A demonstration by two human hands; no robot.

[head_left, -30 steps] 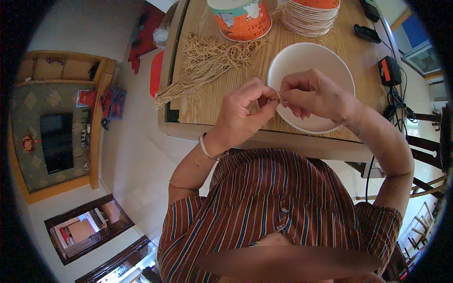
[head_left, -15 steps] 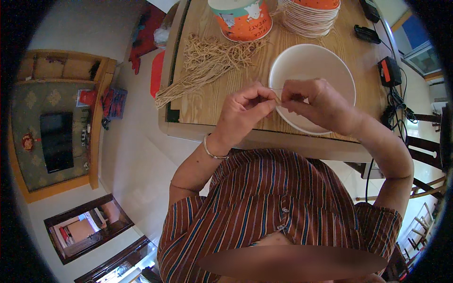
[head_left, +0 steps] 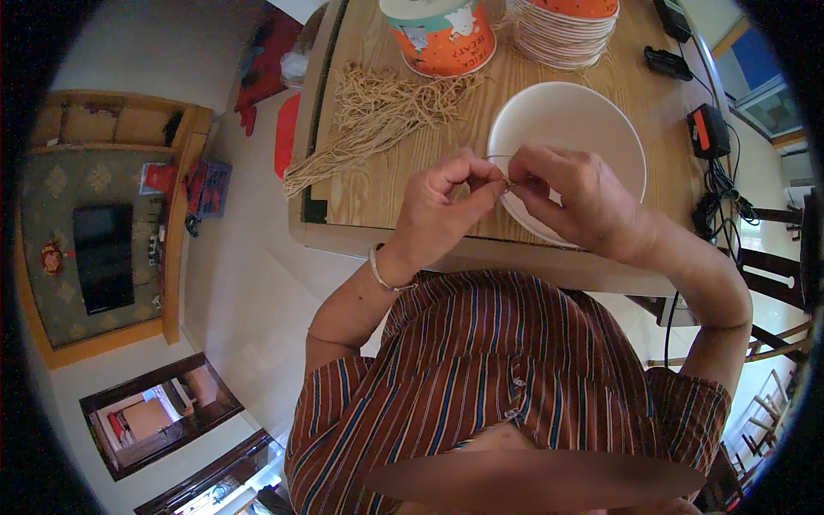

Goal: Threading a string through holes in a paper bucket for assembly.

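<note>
Left hand, right hand: fingers pinch thin tan string between them, by left rim of white tub. String bundle on bench, far left. Likely best: pinch close together, pull softly, keep strand tight so it won't slip.

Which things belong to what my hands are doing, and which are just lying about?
Likely in use:
thin strand, between left hand and right hand
tan string bundle
white tub
patterned tub
stacked tubs

Likely just lying about:
black cables
orange-and-black box
</note>
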